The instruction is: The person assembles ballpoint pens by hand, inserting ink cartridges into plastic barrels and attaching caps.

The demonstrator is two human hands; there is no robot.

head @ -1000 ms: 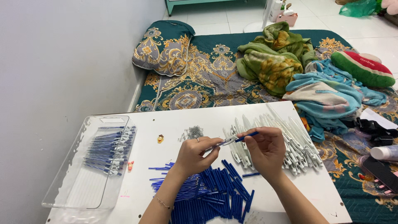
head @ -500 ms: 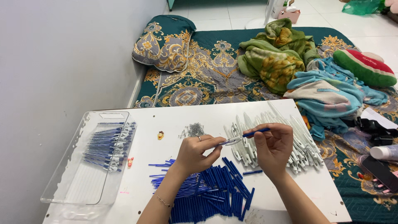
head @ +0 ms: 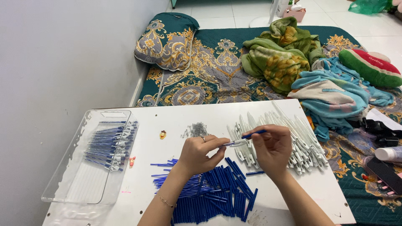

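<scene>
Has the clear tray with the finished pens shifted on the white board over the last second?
No. The clear tray sits at the white board's left edge as before, the finished pens inside unmoved; only the camera shifted slightly.

The smooth white matt table (head: 176, 121) is carrying a clear glossy plastic tray (head: 69, 184), a heap of blue plastic pen barrels (head: 213, 196), shiny white plastic pen casings (head: 293, 142) and tiny grey metal springs (head: 199, 129). Beyond, soft patterned green cloth bedding (head: 217, 71) is lying rumpled.
</scene>
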